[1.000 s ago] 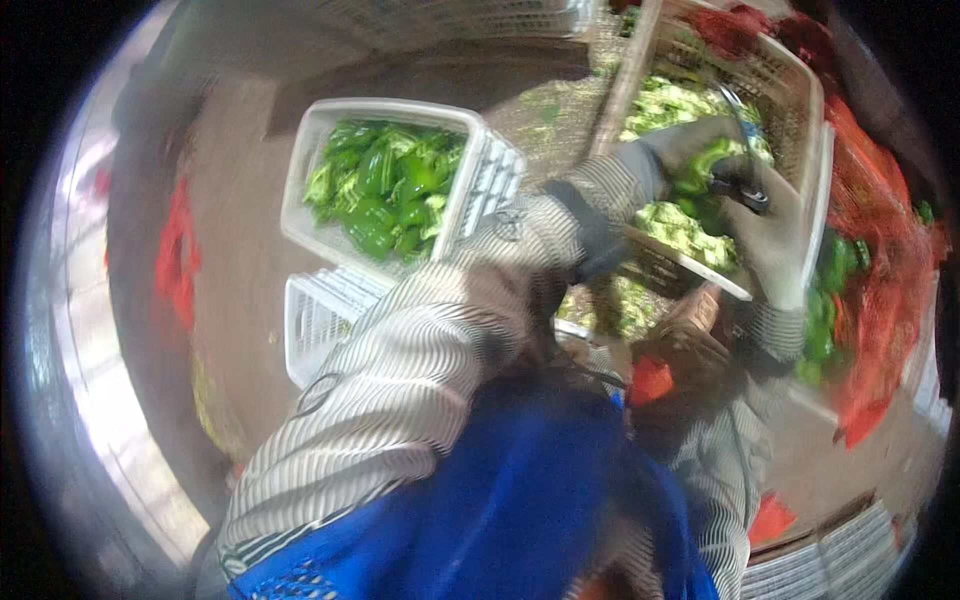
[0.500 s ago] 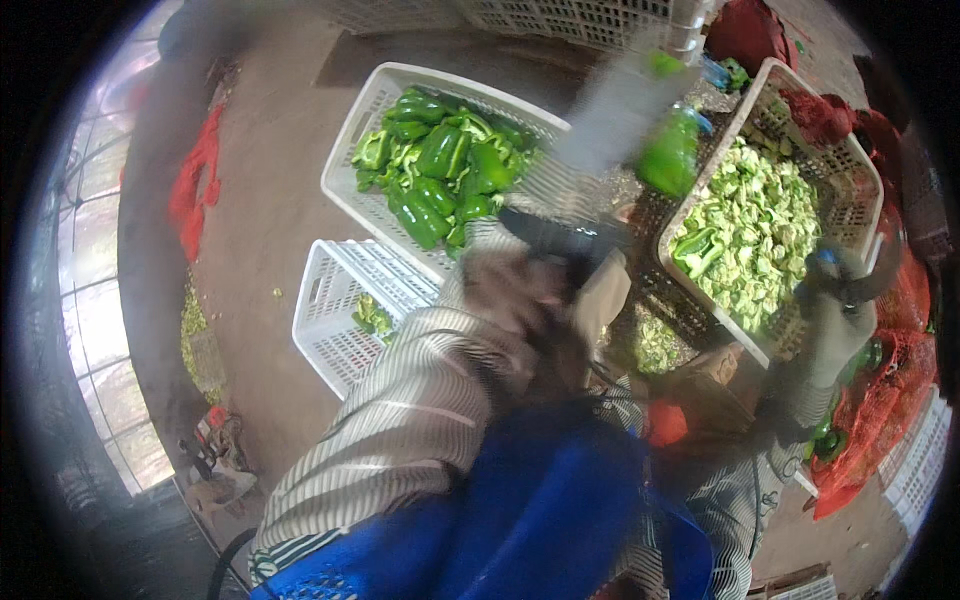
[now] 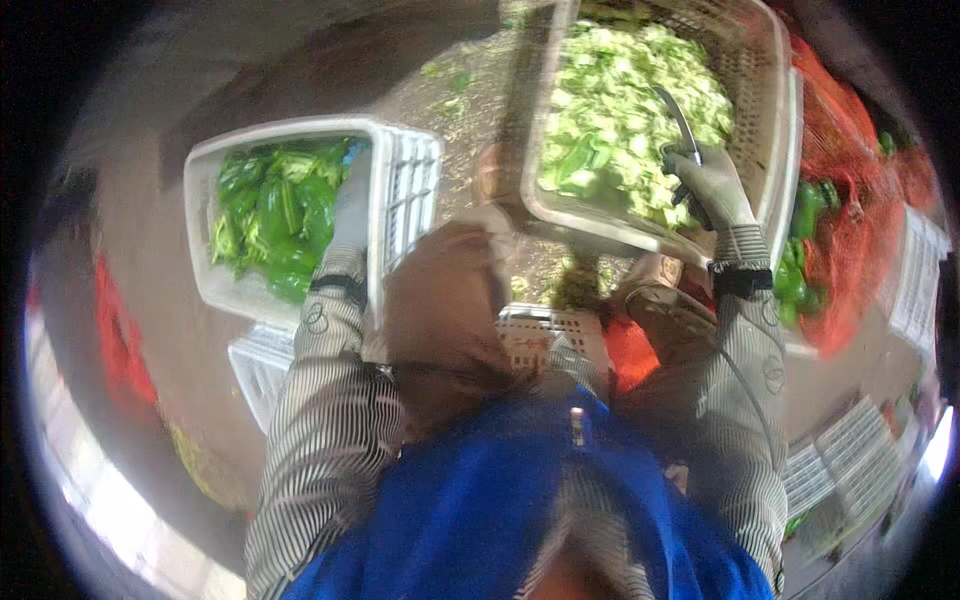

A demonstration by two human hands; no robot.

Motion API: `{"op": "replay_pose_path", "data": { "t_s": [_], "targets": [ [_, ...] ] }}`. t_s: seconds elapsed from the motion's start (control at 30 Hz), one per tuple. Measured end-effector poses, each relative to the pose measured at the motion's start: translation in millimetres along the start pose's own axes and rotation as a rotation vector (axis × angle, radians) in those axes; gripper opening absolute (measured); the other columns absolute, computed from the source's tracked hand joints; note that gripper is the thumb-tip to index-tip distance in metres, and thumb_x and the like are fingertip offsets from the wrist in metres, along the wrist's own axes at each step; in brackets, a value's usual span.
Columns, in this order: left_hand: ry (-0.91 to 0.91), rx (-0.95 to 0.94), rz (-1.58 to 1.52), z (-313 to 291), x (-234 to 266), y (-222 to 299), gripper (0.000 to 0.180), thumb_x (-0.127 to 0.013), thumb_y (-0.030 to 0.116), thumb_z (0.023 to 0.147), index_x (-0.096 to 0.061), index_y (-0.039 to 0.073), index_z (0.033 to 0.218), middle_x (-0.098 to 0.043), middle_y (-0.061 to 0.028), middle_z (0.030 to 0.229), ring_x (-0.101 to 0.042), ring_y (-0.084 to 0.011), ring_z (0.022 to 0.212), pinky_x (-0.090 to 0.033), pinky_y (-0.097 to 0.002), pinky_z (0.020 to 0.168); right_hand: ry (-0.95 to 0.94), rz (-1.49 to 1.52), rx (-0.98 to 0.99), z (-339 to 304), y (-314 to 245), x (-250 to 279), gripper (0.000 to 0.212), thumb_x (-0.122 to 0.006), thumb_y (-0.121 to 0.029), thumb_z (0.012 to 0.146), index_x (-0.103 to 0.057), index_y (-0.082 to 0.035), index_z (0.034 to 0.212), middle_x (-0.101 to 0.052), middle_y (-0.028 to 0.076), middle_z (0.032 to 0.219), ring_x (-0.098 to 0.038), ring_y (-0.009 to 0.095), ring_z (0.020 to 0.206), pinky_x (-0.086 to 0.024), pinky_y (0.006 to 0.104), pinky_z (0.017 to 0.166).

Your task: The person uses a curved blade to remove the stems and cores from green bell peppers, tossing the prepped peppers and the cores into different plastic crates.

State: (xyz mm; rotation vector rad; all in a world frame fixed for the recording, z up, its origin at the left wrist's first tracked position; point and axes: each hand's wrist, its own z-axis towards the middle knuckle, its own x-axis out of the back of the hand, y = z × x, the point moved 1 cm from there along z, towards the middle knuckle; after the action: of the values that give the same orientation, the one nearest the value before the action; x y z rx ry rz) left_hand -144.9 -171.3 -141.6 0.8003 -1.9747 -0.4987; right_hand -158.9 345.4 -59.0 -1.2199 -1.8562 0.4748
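- The left hand (image 3: 352, 208) reaches inside a white slatted plastic crate (image 3: 408, 190), beside a heap of glossy green peppers (image 3: 270, 215); its fingers are blurred, so whether it grips one cannot be told.
- The right hand (image 3: 714, 188) is clenched round the dark handle of a curved metal knife (image 3: 682, 122), over a beige perforated plastic crate (image 3: 762, 100).
- Chopped pale-green pieces (image 3: 640, 100) fill the beige crate.
- Right of that crate, a red mesh sack (image 3: 850, 265) lies beside more green peppers.
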Motion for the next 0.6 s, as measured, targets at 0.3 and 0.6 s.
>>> {"op": "replay_pose_path", "data": {
  "t_s": [0.3, 0.6],
  "targets": [
    [0.914, 0.052, 0.332, -55, 147, -44, 0.071, -0.071, 0.033, 0.089, -0.046, -0.005, 0.144, -0.053, -0.0296, 0.139, -0.049, -0.0445, 0.130, -0.040, -0.0475, 0.110, -0.249, -0.392, 0.020, 153, 56, -94, 0.051, -0.066, -0.024, 0.093, -0.055, -0.005, 0.139, -0.069, 0.008, 0.091, -0.066, 0.014, 0.063, -0.049, 0.0287, 0.049],
    [0.722, 0.294, 0.079, -77, 116, -116, 0.113, -0.084, 0.032, 0.076, -0.013, -0.004, 0.157, -0.036, -0.0351, 0.150, -0.038, -0.0406, 0.142, -0.034, -0.0429, 0.118, -0.161, -0.717, 0.016, 180, 94, -121, 0.043, -0.067, -0.032, 0.089, -0.062, -0.005, 0.122, -0.069, 0.021, 0.112, -0.068, 0.037, 0.102, -0.053, 0.0447, 0.088]
  ]
}}
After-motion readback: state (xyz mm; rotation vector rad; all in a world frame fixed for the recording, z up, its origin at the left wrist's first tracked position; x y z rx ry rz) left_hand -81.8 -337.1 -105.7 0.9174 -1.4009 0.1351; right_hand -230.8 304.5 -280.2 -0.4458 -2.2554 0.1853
